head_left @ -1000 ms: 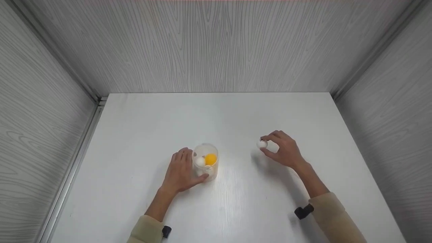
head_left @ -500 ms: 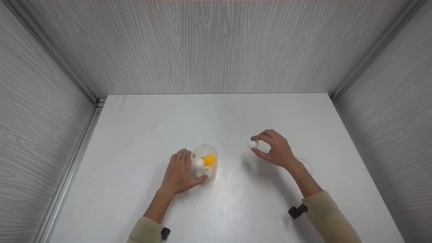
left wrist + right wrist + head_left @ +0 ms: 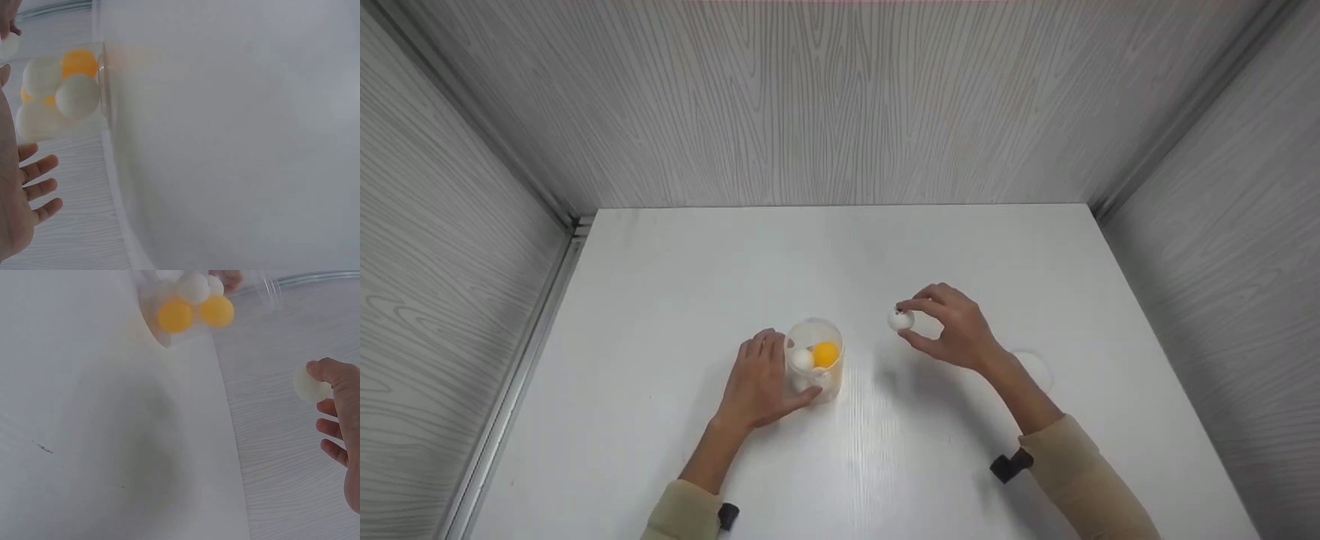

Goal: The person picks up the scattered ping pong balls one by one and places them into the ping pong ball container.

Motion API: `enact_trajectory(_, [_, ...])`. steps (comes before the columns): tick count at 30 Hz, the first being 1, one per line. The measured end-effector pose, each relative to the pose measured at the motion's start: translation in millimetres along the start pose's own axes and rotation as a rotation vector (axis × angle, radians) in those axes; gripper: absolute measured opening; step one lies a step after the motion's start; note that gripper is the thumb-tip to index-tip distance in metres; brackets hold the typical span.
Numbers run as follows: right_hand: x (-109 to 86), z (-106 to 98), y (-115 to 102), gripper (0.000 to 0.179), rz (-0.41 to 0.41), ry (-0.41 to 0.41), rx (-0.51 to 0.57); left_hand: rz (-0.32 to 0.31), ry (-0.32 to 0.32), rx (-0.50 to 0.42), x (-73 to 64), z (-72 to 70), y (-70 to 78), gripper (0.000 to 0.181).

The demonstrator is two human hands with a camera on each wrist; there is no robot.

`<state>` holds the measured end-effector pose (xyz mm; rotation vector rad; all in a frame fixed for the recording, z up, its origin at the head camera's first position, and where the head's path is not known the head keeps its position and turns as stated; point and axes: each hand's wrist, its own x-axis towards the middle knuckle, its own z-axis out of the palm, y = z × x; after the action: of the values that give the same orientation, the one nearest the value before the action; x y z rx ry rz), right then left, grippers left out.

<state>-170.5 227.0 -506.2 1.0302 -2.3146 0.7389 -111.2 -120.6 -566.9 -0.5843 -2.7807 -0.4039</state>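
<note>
In the head view a clear plastic jar [image 3: 814,330] stands upright on the white table, with white and orange table tennis balls inside, among them an orange ball [image 3: 826,354] and a white ball [image 3: 802,360]. My left hand [image 3: 756,386] holds the jar from its left side, the thumb across the front and the fingers along the left. To the jar's right, my right hand [image 3: 952,330] pinches another white table tennis ball [image 3: 901,320] between thumb and forefinger, above the table. The right wrist view shows this pinched ball [image 3: 309,385] apart from the jar.
A clear round disc, like a lid [image 3: 1037,369], lies on the table beside my right forearm, partly covered by it. Grey wood-grain panels [image 3: 840,105] rise behind the table [image 3: 697,262] and at both sides.
My right hand has moved left toward the jar, carrying the white ball. The clear disc has come into sight from behind my right forearm. My left hand and the jar stay nearly still.
</note>
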Motion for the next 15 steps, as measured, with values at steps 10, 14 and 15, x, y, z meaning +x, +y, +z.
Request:
enact_trajectory(10, [14.9, 7, -19, 0.036, -0.028, -0.023, 0.035, -0.021, -0.012, -0.021, 2.1, 2.0, 1.9, 0.085])
enact_trajectory(14, [20.3, 10, -26, 0.035, -0.039, -0.035, 0.037, -0.039, -0.025, -0.031, 1.5, 1.8, 2.4, 0.086])
enact_trajectory(15, [21.8, 10, -27, 0.035, -0.042, -0.038, 0.038, -0.043, -0.029, -0.036, 1.3, 1.9, 2.4, 0.087])
